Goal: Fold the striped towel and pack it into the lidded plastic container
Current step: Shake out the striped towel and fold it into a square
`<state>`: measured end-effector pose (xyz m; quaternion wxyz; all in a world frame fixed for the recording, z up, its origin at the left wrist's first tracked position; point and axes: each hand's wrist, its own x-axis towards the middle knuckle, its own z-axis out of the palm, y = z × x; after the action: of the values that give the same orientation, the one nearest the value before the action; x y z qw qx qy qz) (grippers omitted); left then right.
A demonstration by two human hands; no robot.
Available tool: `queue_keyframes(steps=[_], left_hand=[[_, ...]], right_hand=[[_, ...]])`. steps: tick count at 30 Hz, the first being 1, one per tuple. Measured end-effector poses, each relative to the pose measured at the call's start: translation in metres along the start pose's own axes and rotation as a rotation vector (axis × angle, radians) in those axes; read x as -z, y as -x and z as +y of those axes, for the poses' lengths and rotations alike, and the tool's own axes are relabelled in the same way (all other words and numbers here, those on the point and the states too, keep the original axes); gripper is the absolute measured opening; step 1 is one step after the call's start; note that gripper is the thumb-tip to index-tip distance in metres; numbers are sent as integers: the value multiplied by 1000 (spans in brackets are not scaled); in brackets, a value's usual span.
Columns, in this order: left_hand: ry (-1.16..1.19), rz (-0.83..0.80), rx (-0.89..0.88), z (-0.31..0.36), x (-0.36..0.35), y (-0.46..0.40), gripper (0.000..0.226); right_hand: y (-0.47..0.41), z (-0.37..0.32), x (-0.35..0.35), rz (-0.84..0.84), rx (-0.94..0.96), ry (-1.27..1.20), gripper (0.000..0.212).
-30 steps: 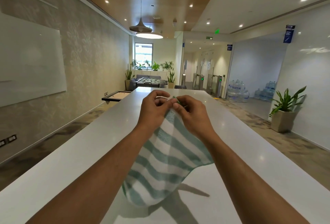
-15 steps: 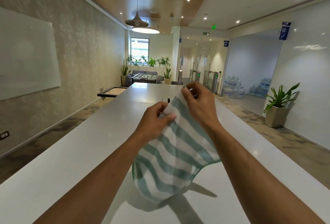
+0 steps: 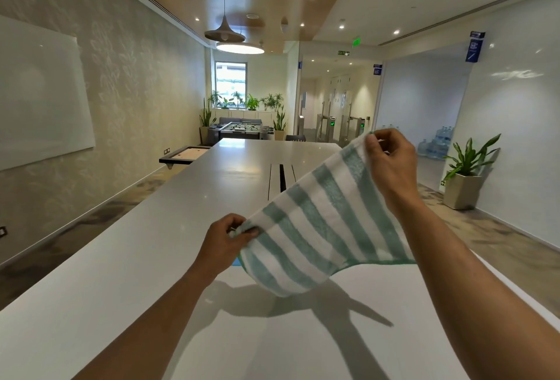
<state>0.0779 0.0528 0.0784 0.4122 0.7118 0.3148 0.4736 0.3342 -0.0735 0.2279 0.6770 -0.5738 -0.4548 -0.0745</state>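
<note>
A green-and-white striped towel (image 3: pixel 315 228) hangs stretched in the air above a long white table (image 3: pixel 127 258). My left hand (image 3: pixel 225 242) pinches one corner of it, low and near the middle of the view. My right hand (image 3: pixel 391 161) pinches another corner, higher and further right. The towel's top edge runs taut between the two hands and the rest sags below, with its shadow on the table. No lidded plastic container is in view.
A dark cable slot (image 3: pixel 282 178) runs along the table's middle beyond the towel. A potted plant (image 3: pixel 463 179) stands on the floor at the right. A foosball table (image 3: pixel 242 129) and more plants sit at the far end of the room.
My hands were together at the towel's top. They have moved apart, the right up and to the right, the left down, and the towel is now spread between them.
</note>
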Motion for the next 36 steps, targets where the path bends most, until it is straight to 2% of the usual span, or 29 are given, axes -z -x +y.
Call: queue_keyframes(steps=[7, 14, 20, 23, 28, 32, 36], left_hand=[[182, 247, 125, -14, 4, -4, 13], [134, 404, 365, -30, -2, -10, 13], [109, 361, 473, -25, 2, -18, 9], [248, 379, 499, -18, 9, -23, 9], [478, 407, 399, 11, 22, -33, 13], [491, 389, 212, 35, 30, -38, 10], [533, 377, 112, 48, 34, -39, 7]], right_hand=[[4, 17, 11, 41, -131, -115, 11], [6, 13, 5, -24, 2, -61, 9], [3, 17, 6, -4, 47, -11, 10], [1, 20, 11, 32, 26, -28, 10], [-1, 28, 19, 91, -66, -90, 10], [-5, 34, 24, 163, -154, -156, 7], [-2, 39, 27, 184, -224, -195, 6]])
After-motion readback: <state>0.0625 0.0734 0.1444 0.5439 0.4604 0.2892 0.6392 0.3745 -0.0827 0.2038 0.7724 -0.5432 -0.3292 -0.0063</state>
